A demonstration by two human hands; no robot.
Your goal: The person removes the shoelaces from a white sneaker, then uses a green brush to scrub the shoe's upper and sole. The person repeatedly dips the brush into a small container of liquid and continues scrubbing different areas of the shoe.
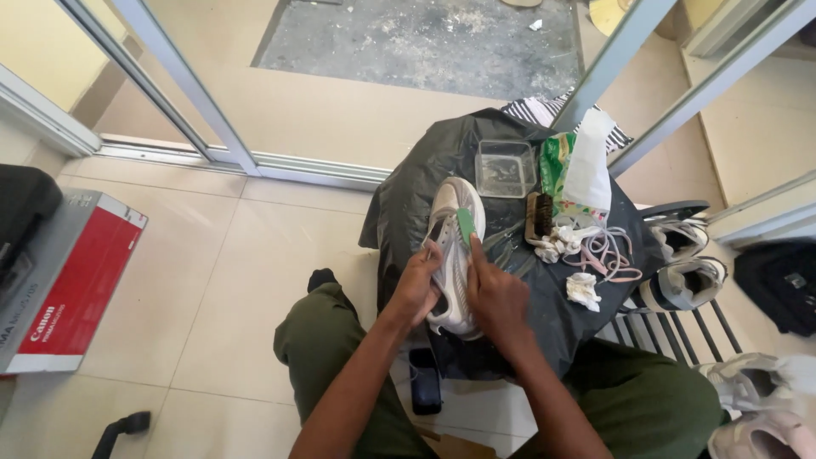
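Observation:
A white and grey sneaker [452, 223] with a green tongue lies on a small table covered with black plastic sheet [408, 195], toe pointing away from me. My left hand [415, 289] grips the sneaker's left side near the heel. On the right side my right hand [495, 293] holds it too, index finger stretched up toward the green tongue. Both forearms reach in from the bottom of the view, over my green trousers.
On the sheet stand a clear plastic box [505, 168], a brush [539, 219], a green packet [557, 161], white cloth scraps [583, 291] and pink laces [608, 252]. More sneakers [684, 285] sit on a rack at right. A red and grey box [64, 280] lies left.

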